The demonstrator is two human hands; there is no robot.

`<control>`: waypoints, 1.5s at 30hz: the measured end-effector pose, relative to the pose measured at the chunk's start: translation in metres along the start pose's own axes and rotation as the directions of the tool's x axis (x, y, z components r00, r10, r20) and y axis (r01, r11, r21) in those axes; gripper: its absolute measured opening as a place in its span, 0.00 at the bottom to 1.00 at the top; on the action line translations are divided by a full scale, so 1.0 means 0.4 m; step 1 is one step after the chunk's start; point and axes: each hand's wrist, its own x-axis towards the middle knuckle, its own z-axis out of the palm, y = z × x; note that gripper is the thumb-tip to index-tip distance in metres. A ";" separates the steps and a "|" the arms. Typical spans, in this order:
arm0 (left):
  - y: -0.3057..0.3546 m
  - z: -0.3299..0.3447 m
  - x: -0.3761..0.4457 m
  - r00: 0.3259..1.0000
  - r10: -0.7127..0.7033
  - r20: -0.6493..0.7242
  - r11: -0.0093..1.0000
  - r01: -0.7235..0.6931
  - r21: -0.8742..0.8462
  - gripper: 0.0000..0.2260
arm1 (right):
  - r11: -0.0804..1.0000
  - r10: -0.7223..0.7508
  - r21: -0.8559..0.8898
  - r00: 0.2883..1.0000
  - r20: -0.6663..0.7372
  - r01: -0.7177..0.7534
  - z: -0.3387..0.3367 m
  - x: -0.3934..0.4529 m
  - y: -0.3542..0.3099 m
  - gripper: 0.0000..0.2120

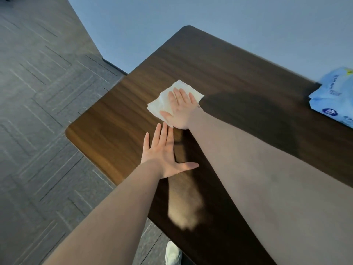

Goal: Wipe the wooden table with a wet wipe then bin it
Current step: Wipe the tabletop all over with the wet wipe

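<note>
Palm down, the right hand [180, 109] lies flat on a white wet wipe [172, 101], fingers spread and straight, pressing it against the dark wooden worktop [238, 73]. The wipe is partly unfolded and crumpled; its corners stick out beyond the fingertips and past the thumb side of the hand. Just beside that hand, nearer the body, the left hand [164, 157] rests open and flat on the bare wood, fingers together and thumb stretched out sideways, holding nothing. Its fingertips nearly reach the heel of the right hand. Both forearms are bare. Well off to the right of the right hand, at the worktop's far edge, sits a blue pack of wipes [334, 96], partly cut off by the frame. Grey patterned carpet [38, 92] lies to the left of the left hand, and a white shoe [172, 254] shows below the worktop edge.
</note>
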 end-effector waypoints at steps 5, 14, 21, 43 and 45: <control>0.000 0.005 0.002 1.000 0.013 -0.007 1.000 -0.013 0.001 0.62 | 1.000 -0.012 -0.024 1.000 -0.013 0.012 -0.006 0.027 -0.028 0.36; 0.014 -0.006 -0.006 0.999 0.018 0.035 0.999 -0.019 0.032 0.59 | 0.992 0.109 0.071 0.994 -0.010 -0.108 0.033 -0.130 0.037 0.34; 0.065 -0.024 -0.043 0.984 0.177 0.015 0.956 -0.176 0.235 0.45 | 0.914 0.357 0.187 0.933 0.055 -0.361 0.100 -0.412 0.195 0.34; 0.998 0.247 -0.282 0.673 0.729 0.127 0.627 -0.730 0.272 0.40 | 0.302 0.908 0.378 0.384 0.164 -0.875 0.387 -1.412 0.724 0.36; 1.062 0.275 -0.295 0.645 0.747 0.163 0.590 -0.755 0.286 0.41 | 0.245 0.927 0.389 0.332 0.175 -0.888 0.410 -1.484 0.759 0.35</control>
